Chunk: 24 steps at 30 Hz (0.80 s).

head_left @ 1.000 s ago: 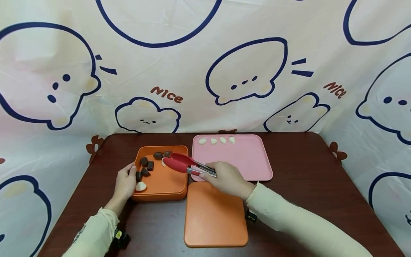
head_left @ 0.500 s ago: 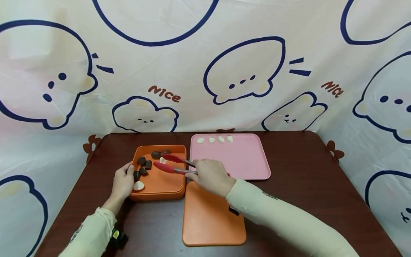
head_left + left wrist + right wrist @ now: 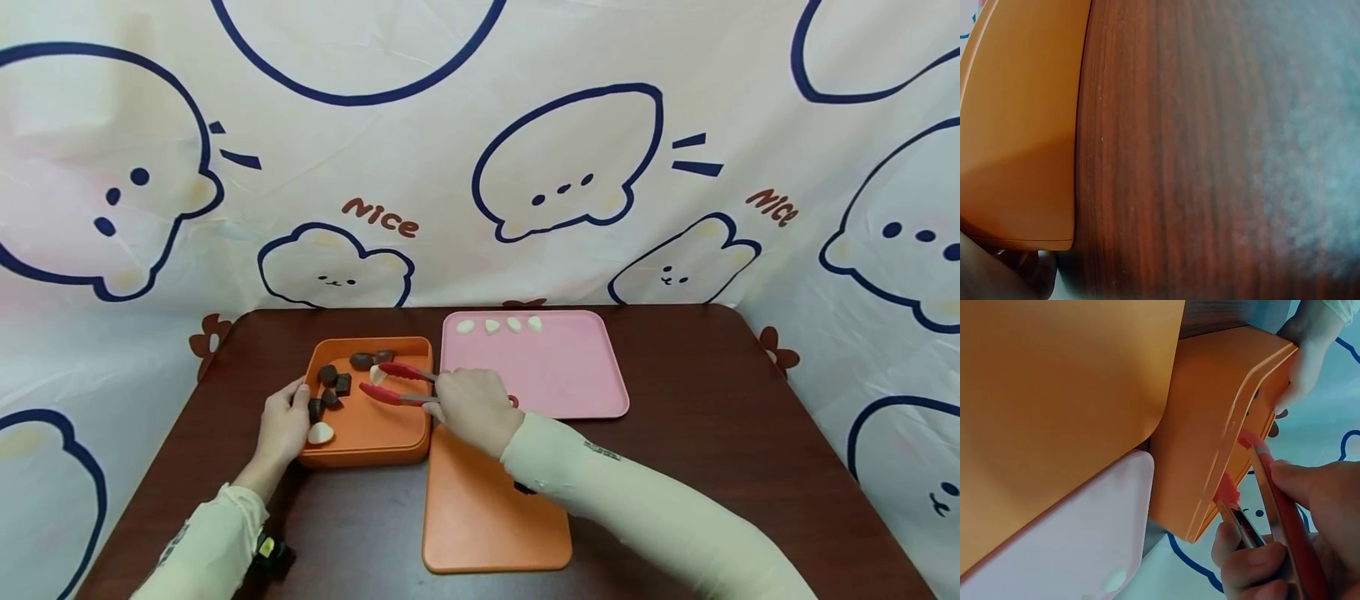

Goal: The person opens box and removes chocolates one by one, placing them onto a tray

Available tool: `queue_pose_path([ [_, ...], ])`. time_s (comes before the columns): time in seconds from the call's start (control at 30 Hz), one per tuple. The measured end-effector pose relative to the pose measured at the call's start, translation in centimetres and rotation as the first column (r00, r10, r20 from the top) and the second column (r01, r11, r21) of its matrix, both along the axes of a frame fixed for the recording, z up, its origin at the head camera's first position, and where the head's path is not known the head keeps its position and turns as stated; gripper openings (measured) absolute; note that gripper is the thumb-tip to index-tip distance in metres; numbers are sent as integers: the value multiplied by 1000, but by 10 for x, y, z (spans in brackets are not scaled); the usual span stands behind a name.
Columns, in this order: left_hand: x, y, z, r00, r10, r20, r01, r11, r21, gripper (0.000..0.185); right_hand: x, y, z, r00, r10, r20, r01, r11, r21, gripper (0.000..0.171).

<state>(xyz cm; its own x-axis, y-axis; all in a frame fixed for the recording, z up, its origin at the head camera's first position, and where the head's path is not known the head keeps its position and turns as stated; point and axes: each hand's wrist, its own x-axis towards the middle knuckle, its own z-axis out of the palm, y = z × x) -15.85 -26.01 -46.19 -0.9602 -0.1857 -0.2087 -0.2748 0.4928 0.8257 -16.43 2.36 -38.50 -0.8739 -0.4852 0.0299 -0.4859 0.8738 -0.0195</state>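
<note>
A dark brown wooden surface (image 3: 697, 417) is standing before a pale cloth backdrop (image 3: 480, 150) that is showing navy-outlined cartoon animals and reddish "Nice" lettering (image 3: 380, 218); soft, even light is falling throughout.

Probably a home tabletop setup: dark wooden table (image 3: 712, 433) before a cartoon-print cloth backdrop (image 3: 480, 150).

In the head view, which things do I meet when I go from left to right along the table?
Left hand → orange box → red tongs → right hand → pink tray. The orange lid overlaps in front, so I leave it out.
</note>
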Motion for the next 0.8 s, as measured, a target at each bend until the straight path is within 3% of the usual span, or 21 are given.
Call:
queue_pose_path([
  [0.3,1,0,-1,1000,-3,4,3,1000,-5,59,-3,-11,-5,999,-1,-46,3,999,46,39],
  [0.47,0,0,0,1000,-6,7,6,1000,-8,59,-1,-19,-7,992,26,-125,-15,996,86,37],
  [0.6,0,0,1,1000,-3,9,3,1000,-9,59,2,-23,-11,969,63,-237,-32,990,136,43],
  [0.8,2,2,3,1000,-7,10,7,1000,-11,59,3,-27,-18,914,118,-388,-43,980,196,42],
])
